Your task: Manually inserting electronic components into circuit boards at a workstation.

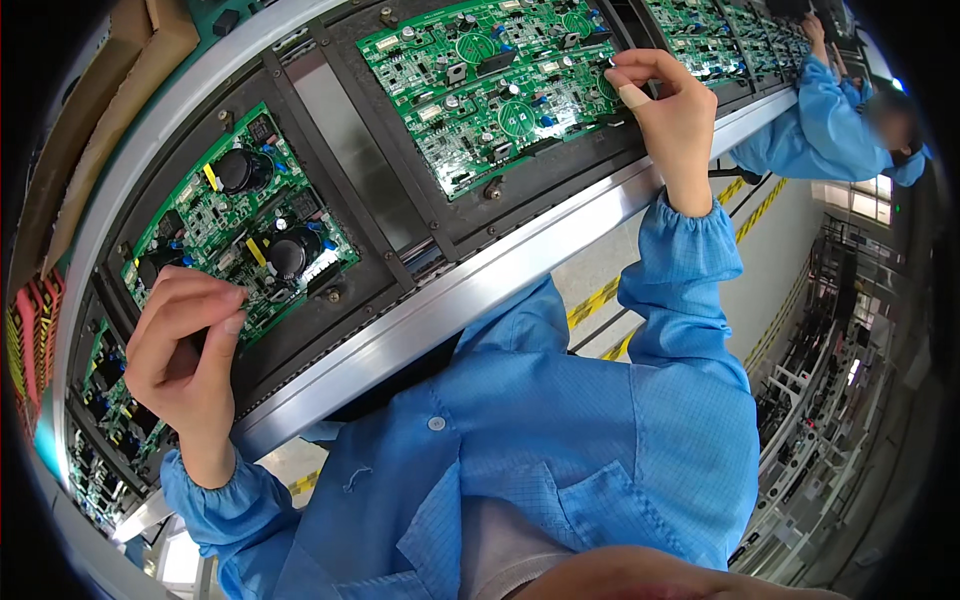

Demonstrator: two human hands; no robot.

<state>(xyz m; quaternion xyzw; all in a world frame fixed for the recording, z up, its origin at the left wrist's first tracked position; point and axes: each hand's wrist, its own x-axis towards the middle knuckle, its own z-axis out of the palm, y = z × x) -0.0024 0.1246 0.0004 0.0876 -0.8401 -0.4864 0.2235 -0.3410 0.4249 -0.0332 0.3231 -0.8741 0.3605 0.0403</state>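
My left hand [188, 345] has its fingers curled together over the near corner of a green circuit board [245, 230] with two large black capacitors, lying in a dark carrier tray [370, 285]. Whether it pinches a small part I cannot tell. My right hand [668, 100] reaches across to a larger green circuit board [490, 85] in the adjacent tray. Its fingertips are pinched together at that board's right edge; what they hold is hidden. Both arms wear blue sleeves.
A metal conveyor rail [480, 280] runs along the near side of the trays. More boards [740, 35] continue to the right, where another person in blue [830, 125] works. Further boards [105, 400] lie at the left. Cardboard [90, 130] sits beyond the line. Yellow-black floor tape [600, 295] shows below.
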